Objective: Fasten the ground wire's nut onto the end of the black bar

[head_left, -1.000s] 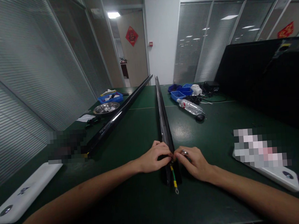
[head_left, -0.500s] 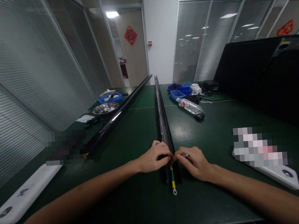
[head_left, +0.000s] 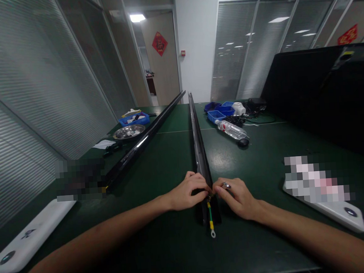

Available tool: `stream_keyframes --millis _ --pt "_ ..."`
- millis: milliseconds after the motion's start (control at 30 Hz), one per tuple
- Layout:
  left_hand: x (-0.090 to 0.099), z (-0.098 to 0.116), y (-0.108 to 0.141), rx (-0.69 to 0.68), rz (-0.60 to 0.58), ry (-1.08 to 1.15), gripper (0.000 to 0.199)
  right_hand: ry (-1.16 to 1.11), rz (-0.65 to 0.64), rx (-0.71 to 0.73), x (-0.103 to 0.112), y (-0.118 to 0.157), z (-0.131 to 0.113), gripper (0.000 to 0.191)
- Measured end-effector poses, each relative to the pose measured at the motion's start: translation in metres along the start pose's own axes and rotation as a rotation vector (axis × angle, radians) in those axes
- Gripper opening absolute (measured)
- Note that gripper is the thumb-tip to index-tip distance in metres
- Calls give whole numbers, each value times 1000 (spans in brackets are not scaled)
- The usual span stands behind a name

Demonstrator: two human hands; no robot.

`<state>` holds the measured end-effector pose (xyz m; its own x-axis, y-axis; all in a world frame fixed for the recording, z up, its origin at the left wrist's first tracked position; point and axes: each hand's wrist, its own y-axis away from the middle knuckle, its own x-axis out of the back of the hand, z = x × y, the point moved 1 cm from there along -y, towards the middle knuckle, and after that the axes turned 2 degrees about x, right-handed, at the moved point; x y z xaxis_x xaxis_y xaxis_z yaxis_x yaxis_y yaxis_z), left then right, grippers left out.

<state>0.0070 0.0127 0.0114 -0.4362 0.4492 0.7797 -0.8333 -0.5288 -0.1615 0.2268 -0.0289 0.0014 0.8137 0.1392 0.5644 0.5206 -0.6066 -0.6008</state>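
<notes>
Along the central black rail (head_left: 199, 150), ring-tipped wire (head_left: 210, 214) less slanted than before.

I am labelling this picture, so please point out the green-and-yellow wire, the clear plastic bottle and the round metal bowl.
Green-and-yellow wire (head_left: 210, 213): head view, green middle section.
Clear plastic bottle (head_left: 233, 130): head view, middle of its side.
Round metal bowl (head_left: 119, 134): head view, inner wall.
</notes>
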Motion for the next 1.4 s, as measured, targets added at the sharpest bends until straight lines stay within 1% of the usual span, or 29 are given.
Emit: stream_keyframes --millis 167,467,733,1000,1200,1400 --pt "-1 0 -1 -24 14 -1 16 -11 -1 -12 0 0 0 22" --pt "0 2 -1 -16 1 -3 16 -19 0 -12 1 -2 -2 26" --pt "0 2 -1 -4 7 -14 17 -2 -58 -24 0 0 2 27" --pt "1 3 -1 -5 6 -8 16 -4 -64 -27 1 -1 1 26" --pt "-1 0 0 -10 10 -19 18 6 -44 -25 0 -1 3 28" --pt "-2 -2 1 -19 14 -21 19 1 15 -40 -3 -2 3 29"
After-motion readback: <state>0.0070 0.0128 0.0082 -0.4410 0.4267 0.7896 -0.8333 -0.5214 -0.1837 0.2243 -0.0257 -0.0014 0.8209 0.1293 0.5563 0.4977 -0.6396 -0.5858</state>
